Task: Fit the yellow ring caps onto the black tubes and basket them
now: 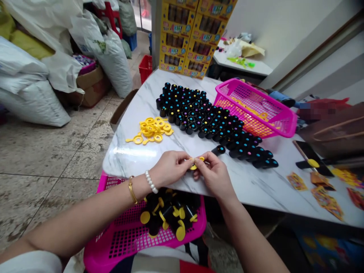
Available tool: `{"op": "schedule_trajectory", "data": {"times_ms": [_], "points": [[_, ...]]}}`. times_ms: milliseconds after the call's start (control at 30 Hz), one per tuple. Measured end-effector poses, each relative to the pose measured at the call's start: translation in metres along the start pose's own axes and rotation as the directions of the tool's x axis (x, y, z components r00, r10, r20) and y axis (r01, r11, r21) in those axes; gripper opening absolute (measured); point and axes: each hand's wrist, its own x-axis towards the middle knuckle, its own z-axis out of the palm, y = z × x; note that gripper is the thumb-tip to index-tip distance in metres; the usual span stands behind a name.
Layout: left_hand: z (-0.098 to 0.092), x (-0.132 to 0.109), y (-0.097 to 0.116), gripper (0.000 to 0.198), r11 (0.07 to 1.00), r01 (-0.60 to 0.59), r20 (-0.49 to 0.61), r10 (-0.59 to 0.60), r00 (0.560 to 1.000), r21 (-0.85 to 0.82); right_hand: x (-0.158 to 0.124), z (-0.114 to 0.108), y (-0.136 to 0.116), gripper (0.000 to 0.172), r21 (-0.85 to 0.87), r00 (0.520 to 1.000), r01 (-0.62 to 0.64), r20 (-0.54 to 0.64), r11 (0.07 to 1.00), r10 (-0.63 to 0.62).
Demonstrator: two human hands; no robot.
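Over the front edge of the table, my left hand [172,167] and my right hand [214,174] meet, fingertips pinched on one yellow plastic cap [193,167]. Its far side is partly covered by my fingers. Just beyond my right hand, a black tube [218,150] lies on its side. Past it stand many small black tubes [196,110] in packed rows, with blue, pink and yellow dots on their ends. To the left is a loose pile of yellow ring-shaped caps [153,129] with tabs. Below my wrists, a pink basket [127,242] holds black tubes fitted with yellow caps [179,216].
A second pink basket [284,121] with yellow pieces sits at the table's right rear. Stacked yellow boxes [182,38] rise at the back. A phone [305,151] and small packets [327,201] lie at right. White sacks [31,91] crowd the floor at left.
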Motion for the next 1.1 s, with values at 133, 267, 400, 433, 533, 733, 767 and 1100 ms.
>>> {"op": "schedule_trajectory", "data": {"times_ms": [133,267,400,433,533,733,767,1100], "points": [[0.009,-0.011,-0.002,0.033,0.989,-0.120,-0.134,0.130,0.982,0.082,-0.005,0.000,0.002,0.022,-0.054,0.997,0.072,-0.031,0.996,-0.074],[0.017,-0.018,-0.005,0.028,0.950,-0.215,-0.200,0.261,0.944,0.225,-0.010,-0.011,0.009,0.024,0.032,0.996,0.083,-0.036,0.996,-0.082],[0.019,-0.018,-0.005,0.024,0.939,-0.202,-0.191,0.260,0.947,0.277,-0.003,-0.026,0.008,0.026,0.213,0.997,-0.054,0.065,0.976,0.041],[0.019,-0.017,-0.004,0.022,0.939,-0.198,-0.181,0.254,0.950,0.280,0.001,-0.028,0.005,0.027,0.210,0.990,-0.100,0.121,0.973,0.075],[0.015,-0.012,-0.003,0.011,0.947,-0.181,-0.112,0.217,0.970,0.265,0.012,-0.028,-0.005,0.029,0.103,0.931,-0.233,0.310,0.967,0.191],[0.011,-0.001,-0.002,0.013,0.956,-0.179,0.010,0.181,0.983,0.232,0.014,-0.016,-0.011,0.028,-0.236,0.940,-0.088,0.302,0.968,0.159],[0.010,-0.003,-0.001,0.012,0.949,-0.179,0.026,0.178,0.984,0.260,0.012,-0.015,-0.010,0.026,-0.230,0.945,-0.072,0.297,0.971,0.141],[-0.065,-0.027,-0.021,0.028,0.596,0.142,-0.300,0.174,0.938,0.790,-0.032,-0.002,-0.010,0.012,-0.354,0.900,0.166,0.435,0.920,0.005]]}}
